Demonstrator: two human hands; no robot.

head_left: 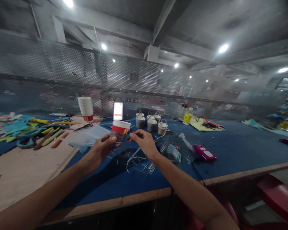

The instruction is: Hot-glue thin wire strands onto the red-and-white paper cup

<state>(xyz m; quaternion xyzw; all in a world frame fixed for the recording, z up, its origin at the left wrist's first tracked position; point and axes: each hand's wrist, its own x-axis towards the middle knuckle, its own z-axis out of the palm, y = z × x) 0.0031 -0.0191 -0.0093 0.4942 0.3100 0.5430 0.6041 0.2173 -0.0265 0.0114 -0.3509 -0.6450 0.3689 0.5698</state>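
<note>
My left hand [106, 142] is wrapped round a paper cup [120, 127], which tilts slightly. The cup has a white rim, a red band and a dark, rough covering on its lower part. Fingers pinched, my right hand [142, 140] is just right of the cup; what it pinches, if anything, is too small to make out. Behind it stand several small covered cups with looped handles [151, 123]. Thin wires and cords [136, 159] lie on the blue table [105, 183] below my hands.
A stack of paper cups [85, 108] stands back left. Scissors [26, 140] and coloured strips [48, 140] lie on a tan board [33, 169]. To the right are a magenta device [204, 153], a yellow-labelled bottle [188, 117] and yellow paper [204, 124]. A perforated screen [124, 76] stands behind.
</note>
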